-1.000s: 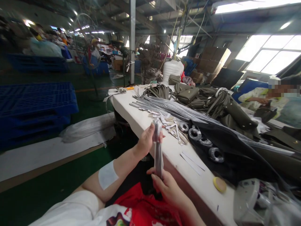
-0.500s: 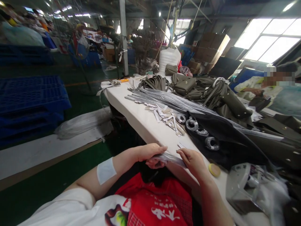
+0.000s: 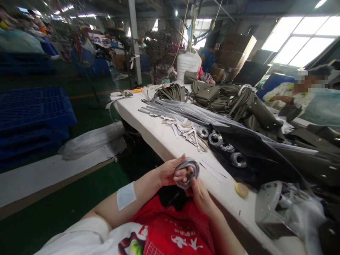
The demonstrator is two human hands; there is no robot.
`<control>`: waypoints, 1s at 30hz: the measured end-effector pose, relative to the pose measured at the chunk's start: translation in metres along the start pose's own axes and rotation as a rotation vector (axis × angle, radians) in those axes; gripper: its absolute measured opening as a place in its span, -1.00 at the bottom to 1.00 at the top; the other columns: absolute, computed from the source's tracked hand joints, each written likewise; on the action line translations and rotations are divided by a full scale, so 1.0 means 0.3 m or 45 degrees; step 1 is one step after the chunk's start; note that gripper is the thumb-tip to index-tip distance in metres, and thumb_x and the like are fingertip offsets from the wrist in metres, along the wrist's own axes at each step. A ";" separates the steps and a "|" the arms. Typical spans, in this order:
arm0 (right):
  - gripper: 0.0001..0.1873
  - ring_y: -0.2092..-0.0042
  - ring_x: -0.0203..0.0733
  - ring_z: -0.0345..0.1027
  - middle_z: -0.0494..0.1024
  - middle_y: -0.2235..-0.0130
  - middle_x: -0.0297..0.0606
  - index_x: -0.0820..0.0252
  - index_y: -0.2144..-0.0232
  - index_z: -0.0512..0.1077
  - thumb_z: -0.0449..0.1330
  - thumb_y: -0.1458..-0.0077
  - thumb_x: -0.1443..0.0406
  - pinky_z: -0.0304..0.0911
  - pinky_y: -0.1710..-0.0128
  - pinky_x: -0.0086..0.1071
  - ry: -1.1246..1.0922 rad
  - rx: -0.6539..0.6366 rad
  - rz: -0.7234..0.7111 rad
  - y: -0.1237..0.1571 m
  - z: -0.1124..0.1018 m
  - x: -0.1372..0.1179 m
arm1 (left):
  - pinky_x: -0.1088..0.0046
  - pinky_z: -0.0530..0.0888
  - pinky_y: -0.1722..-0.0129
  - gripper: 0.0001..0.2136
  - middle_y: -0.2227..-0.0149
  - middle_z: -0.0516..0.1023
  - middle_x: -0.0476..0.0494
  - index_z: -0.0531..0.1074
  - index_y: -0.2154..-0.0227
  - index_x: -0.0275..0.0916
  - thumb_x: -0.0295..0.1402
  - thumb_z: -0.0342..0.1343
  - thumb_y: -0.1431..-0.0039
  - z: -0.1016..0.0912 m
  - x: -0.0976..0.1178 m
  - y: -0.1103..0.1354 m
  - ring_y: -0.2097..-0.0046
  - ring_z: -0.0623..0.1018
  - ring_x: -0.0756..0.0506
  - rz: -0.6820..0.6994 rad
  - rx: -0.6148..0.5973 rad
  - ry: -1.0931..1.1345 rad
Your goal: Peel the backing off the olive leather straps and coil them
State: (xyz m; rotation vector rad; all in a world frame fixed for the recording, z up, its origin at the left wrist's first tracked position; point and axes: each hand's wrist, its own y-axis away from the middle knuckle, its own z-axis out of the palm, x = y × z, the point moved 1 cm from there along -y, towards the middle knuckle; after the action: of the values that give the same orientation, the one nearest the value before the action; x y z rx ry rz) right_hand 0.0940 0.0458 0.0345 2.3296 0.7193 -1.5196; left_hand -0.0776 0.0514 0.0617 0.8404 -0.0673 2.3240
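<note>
A grey strap in clear plastic, rolled into a coil (image 3: 196,168), is held over the near edge of the white table. My left hand (image 3: 168,172) grips the coil from the left, its fingers passing through the centre hole and the thumb raised at the top. At the coil's lower right, my right hand (image 3: 204,198) presses against the rim with its fingertips, partly hidden. Just beyond lie thin white paper strips (image 3: 212,171). Several finished-looking coils (image 3: 215,139) rest on black cloth (image 3: 255,152), next to a pile of short paper strips (image 3: 186,131).
Long plastic-wrapped straps (image 3: 183,111) stretch across the white table (image 3: 156,138). Olive bags (image 3: 208,95) are heaped behind. A yellow round disc (image 3: 241,190) and a white device (image 3: 268,202) sit at right. Another person (image 3: 284,95) works at far right. Blue pallets (image 3: 34,113) stand left.
The plastic-wrapped strap, stretched between my hands before, is now a round coil. My right hand has moved down and left, uncovering the paper strips on the table.
</note>
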 end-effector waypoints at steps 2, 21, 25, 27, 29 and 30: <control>-0.41 0.53 -0.22 0.24 0.38 0.55 -0.31 0.19 0.32 0.39 -0.25 -0.30 -0.07 0.21 0.51 -0.36 -0.178 0.103 0.097 0.009 0.026 0.023 | 0.49 0.42 0.30 -0.51 0.70 0.23 0.12 0.51 0.32 -0.39 0.02 -0.01 -0.27 0.006 -0.037 -0.017 0.63 0.26 0.10 0.095 0.035 0.104; -0.70 0.36 -0.21 0.41 0.61 0.33 -0.24 0.22 0.30 0.53 0.06 -0.22 0.18 0.20 0.35 -0.45 0.233 -0.638 0.213 0.185 0.033 0.115 | 0.46 0.38 0.24 -0.81 0.31 0.55 -0.09 0.50 0.31 -0.23 -0.29 0.01 -0.24 -0.050 -0.330 0.075 0.26 0.49 -0.08 0.067 0.400 -1.877; -0.55 0.32 -0.19 0.41 0.59 0.34 -0.25 0.20 0.32 0.51 -0.09 -0.31 0.10 0.23 0.32 -0.41 0.213 -0.425 0.260 0.127 -0.084 0.138 | 0.54 0.32 0.43 -0.76 0.48 0.46 0.01 0.44 0.43 -0.25 -0.21 0.03 -0.22 -0.085 -0.340 0.075 0.44 0.42 0.00 -0.062 0.437 -1.671; -0.56 0.26 -0.16 0.41 0.57 0.29 -0.22 0.20 0.30 0.49 -0.10 -0.31 0.11 0.25 0.24 -0.37 0.445 -0.056 0.254 0.075 -0.172 0.174 | 0.56 0.30 0.49 -0.72 0.54 0.42 0.04 0.41 0.46 -0.26 -0.13 0.07 -0.18 -0.096 -0.342 0.074 0.50 0.40 0.02 -0.134 0.432 -1.511; -0.67 0.15 -0.11 0.40 0.55 0.18 -0.15 0.21 0.20 0.48 -0.01 -0.28 0.17 0.23 0.12 -0.32 0.819 0.243 0.240 0.027 -0.240 0.224 | 0.55 0.31 0.54 -0.67 0.58 0.39 0.04 0.39 0.46 -0.26 -0.04 0.10 -0.11 -0.102 -0.347 0.075 0.54 0.41 0.01 -0.221 0.423 -1.312; -0.71 0.10 -0.09 0.37 0.53 0.13 -0.12 0.23 0.15 0.47 0.03 -0.25 0.20 0.21 0.07 -0.30 0.979 0.311 0.239 0.006 -0.260 0.251 | 0.55 0.32 0.56 -0.63 0.58 0.39 0.04 0.39 0.44 -0.26 0.00 0.11 -0.08 -0.104 -0.350 0.076 0.56 0.41 0.01 -0.265 0.409 -1.199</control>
State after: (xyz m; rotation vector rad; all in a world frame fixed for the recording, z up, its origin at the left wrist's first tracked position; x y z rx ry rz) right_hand 0.1801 0.1009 -0.0018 3.0820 0.4497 -0.6263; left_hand -0.0478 -0.0178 -0.0209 1.9339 -0.0054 1.5869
